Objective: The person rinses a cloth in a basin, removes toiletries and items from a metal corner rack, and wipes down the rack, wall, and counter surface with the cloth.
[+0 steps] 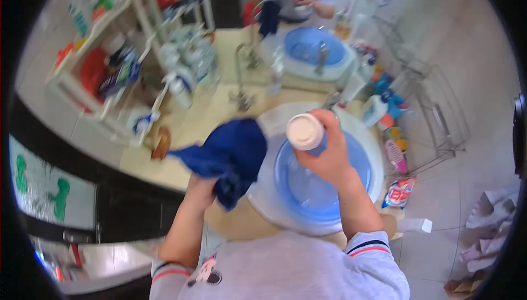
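Note:
My left hand [201, 191] is closed on a dark blue cloth [235, 154], which hangs bunched above the counter left of the sink. In my right hand [334, 154] is a bottle with a round white cap [304, 131], its capped end toward me; most of its body is hidden by my fingers. Below that hand a blue basin [296, 190] sits in the white sink [263, 204]. The basin seems to hold water. A faucet [332, 100] stands at the sink's back edge.
On the left stands a white shelf rack [66, 89] with bottles and packets. A pump bottle [180, 89] and a second faucet [241, 100] are on the counter. Right of the sink are cleaning bottles [375, 110], a detergent bag [399, 192] and a wire rack [439, 119]. A mirror is behind.

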Motion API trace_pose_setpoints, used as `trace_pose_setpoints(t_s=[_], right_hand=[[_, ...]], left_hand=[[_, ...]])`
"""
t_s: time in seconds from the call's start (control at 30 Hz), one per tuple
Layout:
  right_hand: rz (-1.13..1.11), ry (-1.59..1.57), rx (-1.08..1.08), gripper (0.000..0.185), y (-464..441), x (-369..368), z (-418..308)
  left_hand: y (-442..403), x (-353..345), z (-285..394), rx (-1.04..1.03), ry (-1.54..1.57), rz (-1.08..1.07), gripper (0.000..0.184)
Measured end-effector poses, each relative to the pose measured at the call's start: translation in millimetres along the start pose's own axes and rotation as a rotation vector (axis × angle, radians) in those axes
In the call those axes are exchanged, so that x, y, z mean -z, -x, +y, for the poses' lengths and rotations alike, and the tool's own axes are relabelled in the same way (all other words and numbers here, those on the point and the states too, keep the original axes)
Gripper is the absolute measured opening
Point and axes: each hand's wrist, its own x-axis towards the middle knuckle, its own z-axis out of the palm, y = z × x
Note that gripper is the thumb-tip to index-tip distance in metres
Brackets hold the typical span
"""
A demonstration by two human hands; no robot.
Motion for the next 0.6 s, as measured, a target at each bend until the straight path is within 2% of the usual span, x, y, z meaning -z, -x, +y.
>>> trace_pose_setpoints(t_s=[0.07, 0.1, 0.13, 0.17, 0.23, 0.33, 0.43, 0.53, 0.6], right_hand=[[-0.161, -0.032, -0.009, 0.068, 25.2, -38.3, -5.9], [-0.186, -0.023, -0.043, 0.070, 34.0, -53.2, -14.2], [-0.204, -0.005, -0.068, 0.071, 39.2, -66.1, -21.8], [-0.216, 0.020, -0.090, 0.073, 42.5, -75.0, -26.8], [-0.216, 0.046, -0.029, 0.073, 43.3, -81.5, -25.3], [-0.227, 0.009, -0.073, 0.071, 51.4, -86.7, -32.2], [-0.242, -0.035, -0.138, 0.069, 55.6, -92.6, -40.1], [-0.256, -0.056, -0.171, 0.068, 57.1, -92.5, -41.4], [-0.279, -0.036, -0.149, 0.068, 57.7, -87.6, -35.3]], left_hand=[[-4.9, -13.2, 6.6, -0.034, -0.238, -0.101, 0.037], [-8.3, -17.5, 9.0, -0.037, -0.521, -0.151, 0.036], [-7.8, -24.1, 6.3, -0.055, -0.558, -0.217, 0.037], [-17.7, -17.8, 2.6, -0.028, -0.527, -0.259, 0.037], [-26.3, -20.7, -8.6, -0.362, -0.349, -0.276, 0.035], [-24.8, -18.7, -6.3, -0.242, -0.284, -0.233, 0.035], [-29.5, -15.4, -8.9, -0.414, -0.425, -0.166, 0.036], [-26.9, -4.8, -18.7, -0.346, -0.362, -0.133, 0.035], [-29.4, 8.0, -25.7, -0.113, -0.196, -0.234, 0.034]])
